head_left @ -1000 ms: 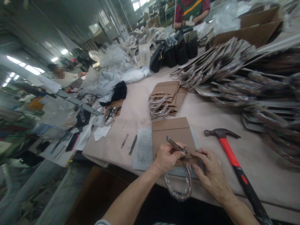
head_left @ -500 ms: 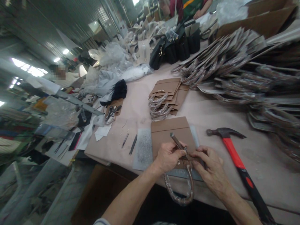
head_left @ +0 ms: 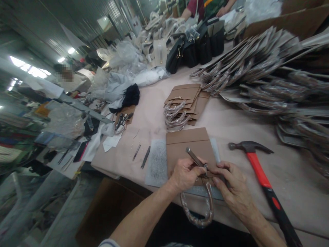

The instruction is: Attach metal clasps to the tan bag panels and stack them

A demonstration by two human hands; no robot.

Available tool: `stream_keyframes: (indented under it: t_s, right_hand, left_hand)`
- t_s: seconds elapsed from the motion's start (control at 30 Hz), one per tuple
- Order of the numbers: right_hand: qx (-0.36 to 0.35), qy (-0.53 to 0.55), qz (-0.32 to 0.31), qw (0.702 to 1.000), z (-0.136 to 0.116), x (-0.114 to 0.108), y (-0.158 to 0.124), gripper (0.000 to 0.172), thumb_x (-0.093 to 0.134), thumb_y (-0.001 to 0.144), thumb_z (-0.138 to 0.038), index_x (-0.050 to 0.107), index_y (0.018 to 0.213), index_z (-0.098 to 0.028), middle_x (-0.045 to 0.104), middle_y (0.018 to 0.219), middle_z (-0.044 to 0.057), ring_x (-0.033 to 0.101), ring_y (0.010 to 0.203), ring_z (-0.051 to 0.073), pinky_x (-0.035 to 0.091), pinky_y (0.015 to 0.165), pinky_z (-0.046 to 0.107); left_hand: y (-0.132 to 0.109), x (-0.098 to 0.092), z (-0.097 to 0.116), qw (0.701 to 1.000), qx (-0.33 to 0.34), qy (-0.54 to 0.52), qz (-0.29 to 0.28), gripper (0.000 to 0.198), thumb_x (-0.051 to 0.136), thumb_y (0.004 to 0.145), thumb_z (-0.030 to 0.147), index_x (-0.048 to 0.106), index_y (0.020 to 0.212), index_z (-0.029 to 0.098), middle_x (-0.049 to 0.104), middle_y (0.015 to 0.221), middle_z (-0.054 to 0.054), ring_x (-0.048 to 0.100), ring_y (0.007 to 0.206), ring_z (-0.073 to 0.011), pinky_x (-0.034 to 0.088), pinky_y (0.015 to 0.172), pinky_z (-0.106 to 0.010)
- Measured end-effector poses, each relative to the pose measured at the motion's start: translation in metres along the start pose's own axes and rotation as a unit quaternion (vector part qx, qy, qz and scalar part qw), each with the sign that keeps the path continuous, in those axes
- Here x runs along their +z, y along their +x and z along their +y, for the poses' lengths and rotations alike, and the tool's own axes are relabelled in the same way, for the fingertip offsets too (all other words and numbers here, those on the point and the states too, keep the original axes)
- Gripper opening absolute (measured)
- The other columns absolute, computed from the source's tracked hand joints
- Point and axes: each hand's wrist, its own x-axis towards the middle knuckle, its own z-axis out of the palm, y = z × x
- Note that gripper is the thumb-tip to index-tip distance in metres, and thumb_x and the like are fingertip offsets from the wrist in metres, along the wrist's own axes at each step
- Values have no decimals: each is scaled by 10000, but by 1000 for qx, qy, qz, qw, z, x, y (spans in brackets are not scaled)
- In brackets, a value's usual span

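Note:
A brown leather bag panel [head_left: 189, 145] lies flat on a grey foam pad [head_left: 157, 161] at the table's near edge. Its plastic-wrapped handle [head_left: 199, 209] hangs over that edge. My left hand [head_left: 185, 175] is closed around a thin metal punch tool [head_left: 195, 158], tip down on the panel near the handle's fitting. My right hand [head_left: 230, 187] pinches the panel and fitting just right of the tip. A hammer with a red and black handle [head_left: 259, 171] lies on the table to the right of my hands.
A stack of finished brown panels with handles [head_left: 183, 104] sits beyond the panel. Many more wrapped panels [head_left: 262, 75] pile at the right. Black handbags [head_left: 195, 51] stand at the back. Small tools [head_left: 141, 156] lie left of the pad. Other people work at the far end and left.
The view has shifted slightly. My hands have stayed on the panel, with the punch tool tilted a little differently; nothing was let go or picked up.

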Motion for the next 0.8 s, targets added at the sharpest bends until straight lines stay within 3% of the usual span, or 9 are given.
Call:
stream_keyframes:
  t_s: [0.1,0.3,0.47,0.63,0.8]
  right_hand:
    - [4,-2,-1,1000,0,1,-2,219,546,946,-430,623,1045,-250,630,1123,87,612,1070,281,464,896,465]
    - [-25,-30,10,999,-4,0,-1,191,527,971,-406,599,1055,-250,623,1120,73,616,1045,257,430,847,419]
    - [-37,-33,15,999,-7,-1,0,177,511,979,-386,585,1060,-247,613,1113,69,614,1042,245,419,841,404]
    - [-39,-37,23,998,-8,1,1,162,514,966,-364,585,1047,-244,624,1108,79,619,1037,255,435,844,415]
    - [-32,-23,34,999,-6,1,1,151,543,949,-364,598,1021,-244,643,1089,70,630,1034,260,458,837,421]
  left_hand:
    - [0,1,-2,1000,7,10,-7,184,697,807,186,762,969,131,795,979,-81,742,896,-208,617,829,-290]
    - [2,3,-4,993,100,63,14,147,720,790,175,753,932,152,800,993,-84,756,902,-212,622,860,-304]
    - [3,3,-2,987,136,88,15,122,692,826,173,743,934,147,799,993,-96,760,921,-212,625,871,-304]
    - [2,4,-6,975,191,115,-17,107,657,854,182,719,930,141,786,1023,-110,755,952,-216,618,893,-316]
    - [2,6,-5,977,167,134,4,132,643,845,169,719,950,144,784,1002,-104,751,932,-212,612,880,-315]
